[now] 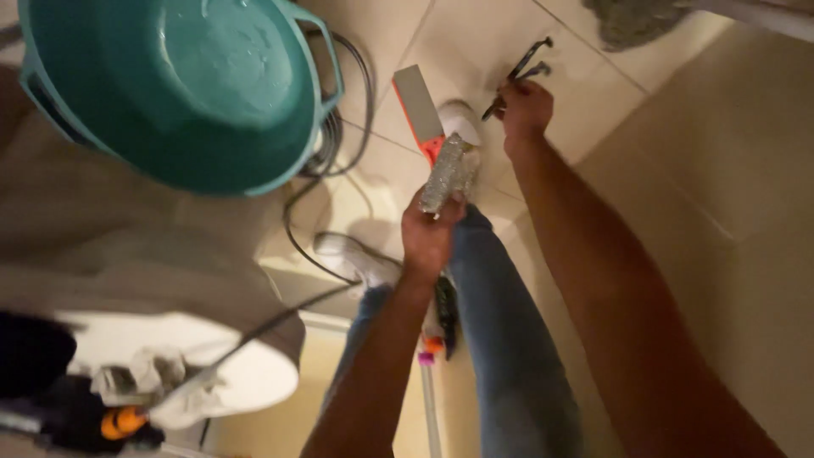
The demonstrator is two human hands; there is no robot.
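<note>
Glittery roller [449,174] blurs in left hand [431,233]; right hand [526,110] grips dark frame [517,72].

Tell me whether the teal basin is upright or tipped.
Tipped. The teal basin leans against the wall beside the dark cables, its round underside facing the camera; its inside is hidden.

Count: one teal round plastic basin [182,89]; one clear crinkled plastic bottle [448,174]; one dark thin metal tool [515,75]; one flat grey panel with orange edge [417,106]; two white shoes [356,257] [459,119]; two bare hands [430,233] [526,108]; one black cable [326,144].
</note>
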